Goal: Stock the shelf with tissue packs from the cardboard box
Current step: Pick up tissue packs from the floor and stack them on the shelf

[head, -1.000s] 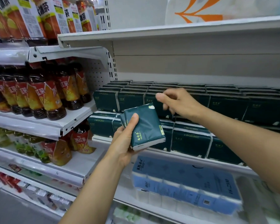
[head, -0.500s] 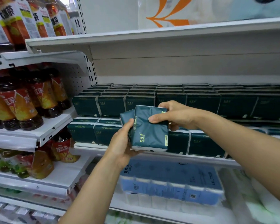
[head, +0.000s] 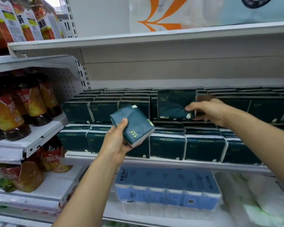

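One pack [head: 132, 124] is gripped by the left hand [head: 116, 143]; another pack [head: 174, 104] is pinched upright by right-hand fingers [head: 191, 107] above stacked shelf [head: 154, 159] packs.

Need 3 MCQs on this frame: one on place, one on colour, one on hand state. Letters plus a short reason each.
1. Where is the pack in the right hand?
A. Raised in front of the upper row of shelved packs
B. On the blue bundle below
C. Among the tea bottles

2. What colour is the wrapper of the pack in the left hand?
A. Orange
B. Dark green
C. White

3. What is the left hand doing?
A. Hanging free
B. Pressing flat on the shelf
C. Gripping a tilted pack

Key: 1 A, the right-hand pack stands upright against the upper row of the shelf stock. 2 B, the left-hand pack is dark green with pale ends. 3 C, the thumb and fingers curl round it and it sits at a slant.
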Demonstrator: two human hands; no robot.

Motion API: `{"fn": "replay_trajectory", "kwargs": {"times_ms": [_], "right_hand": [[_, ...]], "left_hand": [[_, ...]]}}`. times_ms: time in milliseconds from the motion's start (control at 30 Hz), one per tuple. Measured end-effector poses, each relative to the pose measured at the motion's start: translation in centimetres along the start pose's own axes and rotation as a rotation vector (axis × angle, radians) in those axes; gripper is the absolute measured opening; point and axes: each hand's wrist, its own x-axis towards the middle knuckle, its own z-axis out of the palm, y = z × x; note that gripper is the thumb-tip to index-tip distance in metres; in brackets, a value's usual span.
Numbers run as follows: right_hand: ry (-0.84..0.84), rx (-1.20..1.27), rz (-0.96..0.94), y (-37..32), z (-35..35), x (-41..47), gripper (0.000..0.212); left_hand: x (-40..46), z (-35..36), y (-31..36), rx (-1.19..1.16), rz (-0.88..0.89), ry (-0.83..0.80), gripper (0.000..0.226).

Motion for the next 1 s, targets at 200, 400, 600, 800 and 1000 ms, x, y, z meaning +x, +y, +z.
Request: {"fn": "replay_trajectory", "kwargs": {"times_ms": [200,400,600,800,1000], "right_hand": [[0.071,0.008,-0.083,2.4,1.6,1.1,0.019],[0.127,0.007,-0.101,3.1,3.1,1.2,0.018],[0.186,-0.120,-0.157,3.3,4.6,1.2,0.018],[0.338,-0.417,-0.154,3.8,5.1,2.1,0.032],[0.392,-0.689,-0.158,3.4,5.6,1.8,0.036]], "left_hand": [[1.2,0.0,1.0,-0.008,0.015,0.014,0.010],[2.1,0.3,1.2,0.022,-0.007,0.014,0.010],[2.7,0.8,1.3,0.044,-0.022,0.013,0.009],[2.7,0.9,1.4,0.036,-0.032,0.022,0.009],[2.5,0.9,1.3,0.034,-0.030,0.024,0.009]]}}
